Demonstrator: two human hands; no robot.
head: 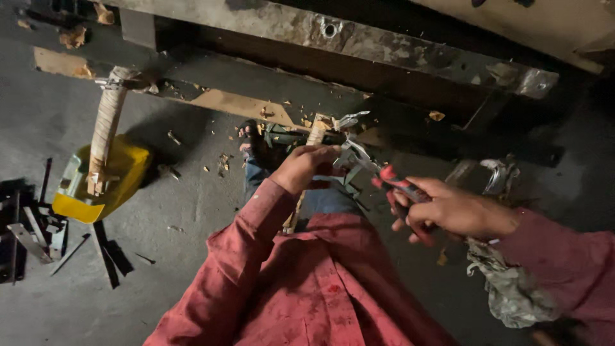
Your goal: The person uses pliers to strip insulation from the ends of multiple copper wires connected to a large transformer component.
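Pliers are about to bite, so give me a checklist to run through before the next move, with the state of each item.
1. Right hand grips the red-handled pliers: ok.
2. Left hand steadies the wooden handle: ok.
3. Plier tips closed on the metal fitting: cannot tell, too dark and small.
4. Left fingers away from the plier tips: not ok, they sit right beside them.
5. Grey rag apart from the pliers: ok.
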